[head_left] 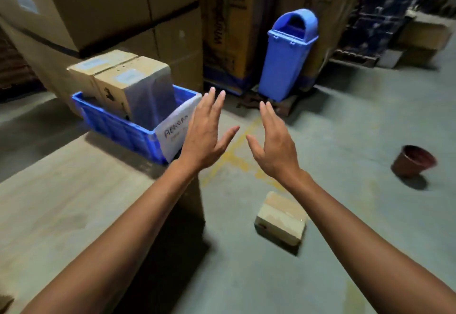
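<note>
My left hand [206, 131] and my right hand [275, 142] are held out in front of me in the air, backs towards the camera, fingers straight and spread, holding nothing. A hand's width separates them. To the left of my left hand a blue plastic crate [118, 122] stands on a large flat cardboard surface [69, 202]. Two tall cardboard boxes [130, 84] stand upright in the crate, and a white paper label [176, 128] with handwriting hangs on its near end. A small cardboard box [281, 220] lies on the grey floor below my right forearm.
A blue swing-lid dustbin [288, 54] stands against stacked cartons [229, 29] at the back. Big brown cartons [98, 10] rise at the back left. A brown flower pot [412, 161] sits tilted on the floor at the right. Yellow paint lines [234, 158] mark the floor.
</note>
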A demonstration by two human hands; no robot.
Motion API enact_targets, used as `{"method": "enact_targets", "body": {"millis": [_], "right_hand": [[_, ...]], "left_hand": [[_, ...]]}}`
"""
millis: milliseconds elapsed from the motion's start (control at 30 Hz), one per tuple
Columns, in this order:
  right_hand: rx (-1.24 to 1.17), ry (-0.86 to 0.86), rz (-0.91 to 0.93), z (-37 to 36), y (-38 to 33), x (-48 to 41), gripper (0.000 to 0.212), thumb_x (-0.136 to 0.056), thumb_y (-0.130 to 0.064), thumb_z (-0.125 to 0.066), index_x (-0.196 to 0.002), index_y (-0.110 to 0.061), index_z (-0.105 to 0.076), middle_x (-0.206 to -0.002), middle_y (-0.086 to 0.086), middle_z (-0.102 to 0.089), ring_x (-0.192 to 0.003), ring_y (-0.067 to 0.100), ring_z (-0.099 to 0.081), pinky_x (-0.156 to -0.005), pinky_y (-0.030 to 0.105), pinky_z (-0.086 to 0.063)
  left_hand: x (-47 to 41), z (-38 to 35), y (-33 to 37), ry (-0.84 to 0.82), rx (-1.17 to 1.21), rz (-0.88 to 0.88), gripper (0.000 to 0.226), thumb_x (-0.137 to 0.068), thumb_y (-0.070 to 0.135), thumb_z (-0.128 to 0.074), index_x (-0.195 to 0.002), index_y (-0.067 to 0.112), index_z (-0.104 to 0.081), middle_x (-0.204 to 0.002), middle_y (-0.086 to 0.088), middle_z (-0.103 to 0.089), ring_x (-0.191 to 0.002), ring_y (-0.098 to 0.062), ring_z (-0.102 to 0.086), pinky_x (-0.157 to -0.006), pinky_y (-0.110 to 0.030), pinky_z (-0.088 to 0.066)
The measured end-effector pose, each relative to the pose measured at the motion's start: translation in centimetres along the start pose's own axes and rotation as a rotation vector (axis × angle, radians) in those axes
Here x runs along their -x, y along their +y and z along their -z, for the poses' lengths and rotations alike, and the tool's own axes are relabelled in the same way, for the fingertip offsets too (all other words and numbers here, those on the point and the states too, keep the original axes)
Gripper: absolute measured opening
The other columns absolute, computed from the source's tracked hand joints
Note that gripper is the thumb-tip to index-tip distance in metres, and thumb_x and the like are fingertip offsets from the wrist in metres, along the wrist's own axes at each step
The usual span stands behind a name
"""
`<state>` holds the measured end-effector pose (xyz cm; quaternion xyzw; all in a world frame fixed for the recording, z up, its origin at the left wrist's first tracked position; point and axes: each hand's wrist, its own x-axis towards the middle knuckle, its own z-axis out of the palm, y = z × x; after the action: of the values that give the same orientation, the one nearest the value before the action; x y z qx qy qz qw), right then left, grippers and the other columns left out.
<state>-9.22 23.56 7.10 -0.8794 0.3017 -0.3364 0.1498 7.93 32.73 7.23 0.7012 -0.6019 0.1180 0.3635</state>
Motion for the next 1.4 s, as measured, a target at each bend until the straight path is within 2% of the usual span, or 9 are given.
{"method": "enact_targets", "body": {"millis": [200, 267, 333, 433, 567, 800, 1033, 1200, 1400], "right_hand": [[-0.038, 0.084, -0.29, 4.0, 9.7, 1.8, 0.072, -0.096, -0.034, -0.06, -0.158, -0.013, -0.028, -0.162, 0.009, -0.033, -0.147, 0.024, -0.034, -0.116, 0.038, -0.031], [-0.248, 0.118, -0.488, 4.4, 12.8, 2.3, 0.072, -0.094, -0.046, -0.055, -0.155, -0.015, -0.034, -0.159, 0.005, -0.04, -0.142, 0.019, -0.041, -0.115, 0.04, -0.036], [-0.596, 0.157, -0.738, 4.5, 16.0, 2.4, 0.068, -0.096, -0.052, -0.051, -0.154, -0.019, -0.037, -0.158, 0.001, -0.041, -0.14, 0.014, -0.044, -0.113, 0.042, -0.039], [-0.905, 0.169, -0.988, 3.6, 21.8, 2.9, 0.064, -0.103, -0.057, -0.033, -0.156, -0.022, -0.034, -0.161, 0.004, -0.036, -0.142, 0.017, -0.041, -0.113, 0.05, -0.038], [-1.035, 0.256, -1.22, 1.1, 29.4, 4.1, 0.073, -0.099, -0.069, -0.027, -0.154, -0.023, -0.036, -0.16, 0.009, -0.036, -0.144, 0.022, -0.04, -0.112, 0.053, -0.037], [-1.087, 0.344, -1.519, -5.4, 41.6, 7.9, 0.076, -0.097, -0.072, -0.026, -0.154, -0.023, -0.038, -0.159, 0.012, -0.037, -0.143, 0.025, -0.041, -0.103, 0.051, -0.041], [-1.032, 0.247, -1.716, -15.5, 55.1, 14.6, 0.076, -0.098, -0.07, -0.025, -0.154, -0.02, -0.037, -0.159, 0.011, -0.038, -0.144, 0.025, -0.039, -0.114, 0.054, -0.034], [-0.97, 0.132, -1.801, -23.3, 64.1, 19.8, 0.077, -0.098, -0.07, -0.026, -0.154, -0.018, -0.038, -0.158, 0.011, -0.039, -0.143, 0.025, -0.04, -0.105, 0.049, -0.038], [-0.94, 0.071, -1.851, -33.6, 72.7, 25.1, 0.079, -0.099, -0.07, -0.024, -0.157, -0.017, -0.032, -0.161, 0.009, -0.034, -0.147, 0.023, -0.035, -0.116, 0.051, -0.029]], "left_hand": [[-4.5, -9.0, 4.8, -0.155, 0.288, 0.036, 0.071, -0.1, 0.049, -0.045, -0.157, 0.012, -0.025, -0.163, -0.009, -0.025, -0.15, -0.021, -0.022, -0.121, -0.033, -0.018], [-6.0, -12.2, 5.2, -0.24, 0.566, 0.275, 0.062, -0.104, 0.046, -0.039, -0.156, 0.016, -0.027, -0.162, -0.003, -0.029, -0.148, -0.013, -0.026, -0.122, -0.032, -0.017], [-7.7, -15.8, 5.0, -0.294, 0.896, 0.608, 0.057, -0.106, 0.051, -0.03, -0.154, 0.021, -0.034, -0.159, -0.002, -0.035, -0.145, -0.012, -0.032, -0.122, -0.042, -0.021], [-10.0, -22.0, 2.5, -0.354, 1.117, 0.969, 0.069, -0.099, 0.067, -0.021, -0.146, 0.023, -0.046, -0.151, -0.007, -0.045, -0.142, -0.019, -0.039, -0.116, -0.051, -0.027], [-11.6, -30.5, -1.7, -0.422, 1.06, 1.2, 0.076, -0.096, 0.074, -0.02, -0.143, 0.021, -0.049, -0.141, -0.008, -0.05, -0.142, -0.023, -0.039, -0.113, -0.054, -0.027], [-10.2, -45.4, -5.1, -0.685, 0.875, 1.244, 0.079, -0.097, 0.071, -0.017, -0.151, 0.019, -0.04, -0.16, -0.006, -0.034, -0.148, -0.02, -0.029, -0.118, -0.053, -0.019], [-4.6, -61.7, -9.5, -0.716, 0.774, 1.313, 0.078, -0.098, 0.071, -0.019, -0.151, 0.018, -0.041, -0.159, -0.005, -0.035, -0.148, -0.02, -0.029, -0.119, -0.052, -0.019], [2.7, -72.5, -12.7, -0.761, 0.698, 1.324, 0.076, -0.1, 0.067, -0.02, -0.153, 0.015, -0.036, -0.161, -0.007, -0.03, -0.149, -0.023, -0.026, -0.12, -0.05, -0.019], [11.6, -83.5, -16.6, -0.813, 0.6, 1.375, 0.073, -0.102, 0.063, -0.02, -0.156, 0.015, -0.029, -0.164, -0.004, -0.026, -0.15, -0.021, -0.023, -0.123, -0.047, -0.014]]}}
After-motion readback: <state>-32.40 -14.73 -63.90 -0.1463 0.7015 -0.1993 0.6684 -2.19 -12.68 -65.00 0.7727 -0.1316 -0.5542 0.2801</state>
